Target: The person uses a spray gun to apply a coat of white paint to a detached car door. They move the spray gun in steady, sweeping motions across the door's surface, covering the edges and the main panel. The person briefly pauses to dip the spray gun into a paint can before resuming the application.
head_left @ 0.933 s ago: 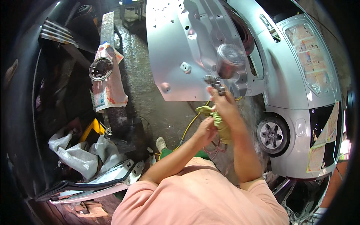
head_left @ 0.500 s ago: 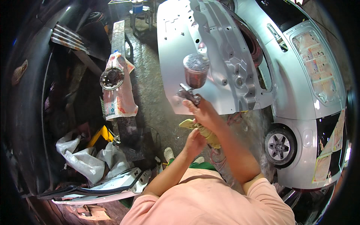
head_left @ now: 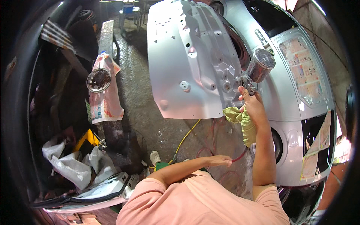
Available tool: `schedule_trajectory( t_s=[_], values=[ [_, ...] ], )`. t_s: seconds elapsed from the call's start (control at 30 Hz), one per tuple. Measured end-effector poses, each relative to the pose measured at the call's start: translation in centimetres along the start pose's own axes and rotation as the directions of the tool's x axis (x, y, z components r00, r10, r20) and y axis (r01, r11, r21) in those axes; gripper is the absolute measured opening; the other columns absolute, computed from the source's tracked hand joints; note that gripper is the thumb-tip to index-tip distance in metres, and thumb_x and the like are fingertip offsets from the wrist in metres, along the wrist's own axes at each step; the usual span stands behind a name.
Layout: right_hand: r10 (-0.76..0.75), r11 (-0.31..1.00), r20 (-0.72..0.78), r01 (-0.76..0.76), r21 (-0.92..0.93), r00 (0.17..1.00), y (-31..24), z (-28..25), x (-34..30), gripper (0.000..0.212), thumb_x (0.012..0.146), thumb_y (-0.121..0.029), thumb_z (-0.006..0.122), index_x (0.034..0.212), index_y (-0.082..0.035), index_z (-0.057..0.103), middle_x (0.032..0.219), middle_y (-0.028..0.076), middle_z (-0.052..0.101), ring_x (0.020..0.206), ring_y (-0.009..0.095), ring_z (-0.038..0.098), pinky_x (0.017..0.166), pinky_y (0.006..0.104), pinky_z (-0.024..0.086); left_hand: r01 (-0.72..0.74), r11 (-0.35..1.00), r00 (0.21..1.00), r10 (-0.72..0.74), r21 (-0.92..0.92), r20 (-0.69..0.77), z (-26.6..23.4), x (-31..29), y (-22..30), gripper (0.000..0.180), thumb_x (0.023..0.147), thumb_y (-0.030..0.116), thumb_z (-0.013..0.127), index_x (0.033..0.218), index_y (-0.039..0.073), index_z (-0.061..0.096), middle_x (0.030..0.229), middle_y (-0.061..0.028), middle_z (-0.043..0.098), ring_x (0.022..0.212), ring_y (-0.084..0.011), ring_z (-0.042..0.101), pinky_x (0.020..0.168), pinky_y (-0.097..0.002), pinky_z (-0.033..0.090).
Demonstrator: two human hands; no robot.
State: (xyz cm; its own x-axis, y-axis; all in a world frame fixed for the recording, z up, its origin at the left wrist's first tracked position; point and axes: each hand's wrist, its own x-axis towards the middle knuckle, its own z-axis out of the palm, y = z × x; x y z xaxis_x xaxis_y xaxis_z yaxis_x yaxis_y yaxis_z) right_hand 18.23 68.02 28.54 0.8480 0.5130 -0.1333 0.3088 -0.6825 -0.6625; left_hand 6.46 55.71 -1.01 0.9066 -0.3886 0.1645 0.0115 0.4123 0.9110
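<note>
The spray gun (head_left: pixel 256 72) has swung right, grasped in the right hand (head_left: pixel 255 104), beside the panel (head_left: pixel 195 71); the left hand (head_left: pixel 221 161) is at the hose (head_left: pixel 239 156), whether gripping I cannot tell.

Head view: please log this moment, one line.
right hand: holds spray gun; left hand: at red hose; cloth: by right hand; silver panel: ahead

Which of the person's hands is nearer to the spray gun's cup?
Right. The right hand grips the spray gun close to its cup; the left hand is farther away, lower left in the picture, at the red hose.
</note>
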Motion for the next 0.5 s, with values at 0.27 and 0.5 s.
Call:
schedule_trajectory(
  t_s=[0.27, 0.5],
  values=[
    [-0.247, 0.963, 0.285, 0.203, 0.177, 0.926, -1.3, 13.5, 2.6, 0.056, 0.093, -0.055, 0.068, 0.119, -0.005, 0.067, 0.089, 0.004, 0.063, 0.071, 0.011, 0.060, 0.051, 0.0272, 0.055, 0.354, 0.923, 0.857, -0.257, 0.148, -0.448, -3.9, -13.9, -16.2, 0.042, 0.092, 0.032, 0.068, 0.124, 0.005, 0.068, 0.109, -0.0171, 0.073, 0.102, -0.0248, 0.067, 0.088, -0.0378, 0.051],
    [-0.250, 0.957, 0.660, 0.283, 0.058, 0.709, -7.0, 21.1, 0.1, 0.056, 0.100, -0.050, 0.059, 0.133, -0.005, 0.057, 0.106, 0.015, 0.068, 0.093, 0.023, 0.070, 0.060, 0.0325, 0.059, 0.365, 0.930, 0.760, -0.323, -0.041, -0.565, -1.4, -24.0, -12.0, 0.037, 0.099, 0.028, 0.062, 0.127, 0.005, 0.067, 0.108, -0.0093, 0.071, 0.101, -0.0199, 0.064, 0.090, -0.0335, 0.049]
  ],
)
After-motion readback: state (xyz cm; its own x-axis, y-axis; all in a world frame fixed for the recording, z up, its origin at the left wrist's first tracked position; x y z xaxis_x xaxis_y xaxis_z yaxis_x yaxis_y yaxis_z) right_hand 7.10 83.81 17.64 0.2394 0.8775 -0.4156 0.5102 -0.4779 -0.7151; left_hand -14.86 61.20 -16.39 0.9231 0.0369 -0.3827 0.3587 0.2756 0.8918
